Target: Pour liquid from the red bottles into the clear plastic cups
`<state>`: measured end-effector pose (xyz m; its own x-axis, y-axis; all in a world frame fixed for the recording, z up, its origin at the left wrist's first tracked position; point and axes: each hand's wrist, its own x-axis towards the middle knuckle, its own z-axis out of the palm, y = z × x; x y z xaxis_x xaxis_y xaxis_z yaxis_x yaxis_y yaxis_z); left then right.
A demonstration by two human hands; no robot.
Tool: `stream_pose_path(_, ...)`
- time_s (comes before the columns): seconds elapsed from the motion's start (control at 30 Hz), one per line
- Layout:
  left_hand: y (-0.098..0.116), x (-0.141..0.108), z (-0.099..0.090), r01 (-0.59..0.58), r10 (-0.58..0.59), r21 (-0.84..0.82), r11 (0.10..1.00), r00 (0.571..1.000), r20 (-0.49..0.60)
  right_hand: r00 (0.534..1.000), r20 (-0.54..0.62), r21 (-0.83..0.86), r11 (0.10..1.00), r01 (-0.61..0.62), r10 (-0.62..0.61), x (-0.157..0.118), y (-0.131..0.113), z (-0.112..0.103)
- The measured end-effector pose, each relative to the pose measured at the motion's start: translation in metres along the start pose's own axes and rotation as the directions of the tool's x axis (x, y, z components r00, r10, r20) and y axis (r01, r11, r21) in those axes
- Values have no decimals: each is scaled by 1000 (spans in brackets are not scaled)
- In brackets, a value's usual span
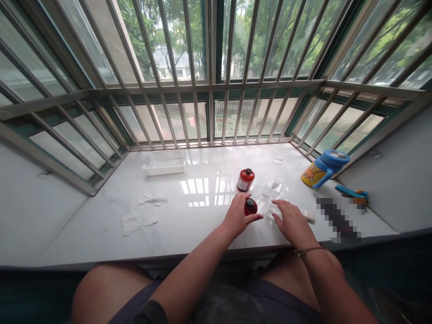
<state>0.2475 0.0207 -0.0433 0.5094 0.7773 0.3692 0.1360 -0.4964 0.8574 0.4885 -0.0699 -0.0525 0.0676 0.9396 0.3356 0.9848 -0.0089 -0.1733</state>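
My left hand [238, 212] is closed around a small dark red bottle [250, 209] with a black top, its thumb stretched along the near side. Just beyond it stands a similar red bottle [245, 181], upright, with a black cap and a white label. To the right, my right hand [290, 221] has its fingers curved and apart, with nothing visible between them. Clear plastic wrapping [272, 209] lies under and beside its fingertips; I cannot tell whether they touch it. A small pale block [308, 216] lies partly hidden behind this hand.
A white perforated basket [166, 170] sits at the back left. Crumpled white tissues [131, 223] lie on the left of the glossy white ledge [199, 225]. At the right are a blue and yellow cup [320, 170], a blue and orange tool [351, 193] and a blurred-out dark item. Barred windows enclose the back.
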Motion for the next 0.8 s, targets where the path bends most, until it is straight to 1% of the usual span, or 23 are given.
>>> stream_pose_path(0.07,-3,-4,-4,28,-29,25,999,999,33,999,-17,17,999,30,-29,-1,6,3)
stream_pose_path(0.1,-5,-8,-9,42,-44,44,998,998,45,998,-32,26,999,47,-46,-1,7,4)
stream_pose_path(0.17,-11,-21,-26,48,-52,111,993,998,34,994,-89,42,996,72,-68,-3,7,3)
stream_pose_path(0.2,-14,-29,-38,48,-48,162,986,999,-4,989,-129,53,995,80,-72,-5,6,1)
stream_pose_path(0.23,-18,-37,-54,53,-39,225,973,997,-65,983,-170,67,994,84,-71,-7,5,-2)
stream_pose_path(0.27,-22,-45,-72,74,-30,300,951,988,-150,976,-208,84,993,86,-67,-9,4,-5)
stream_pose_path(0.3,-27,-52,-92,132,-30,378,916,964,-263,970,-238,99,992,83,-57,-12,3,-7)
stream_pose_path(0.33,-31,-59,-114,204,-32,454,867,933,-357,965,-259,112,991,75,-43,-15,2,-8)
stream_pose_path(0.37,-36,-65,-138,290,-45,526,799,902,-429,963,-270,123,990,63,-28,-17,2,-8)
stream_pose_path(0.4,-42,-70,-163,385,-80,592,708,876,-475,962,-272,130,990,48,-11,-19,2,-7)
stream_pose_path(0.43,-48,-74,-187,485,-140,655,580,851,-506,964,-267,135,990,30,7,-21,2,-4)
stream_pose_path(0.47,-53,-77,-209,569,-216,703,427,819,-531,966,-257,143,990,13,24,-21,3,-1)
stream_pose_path(0.5,-59,-80,-230,606,-256,706,367,795,-549,969,-243,159,987,-4,44,-21,4,4)
stream_pose_path(0.57,-69,-84,-263,639,-310,708,301,768,-560,973,-210,205,977,-55,99,-18,7,16)
stream_pose_path(0.6,-73,-85,-275,643,-335,714,278,762,-555,973,-190,233,969,-82,129,-16,8,21)
stream_pose_path(0.67,-80,-87,-291,622,-370,740,255,770,-520,974,-144,287,950,-127,174,-11,11,30)
stream_pose_path(0.73,-85,-88,-299,590,-389,768,250,787,-478,971,-107,328,930,-166,212,-8,14,35)
stream_pose_path(0.8,-87,-87,-304,571,-397,782,250,797,-455,963,-85,354,911,-211,256,-7,14,37)
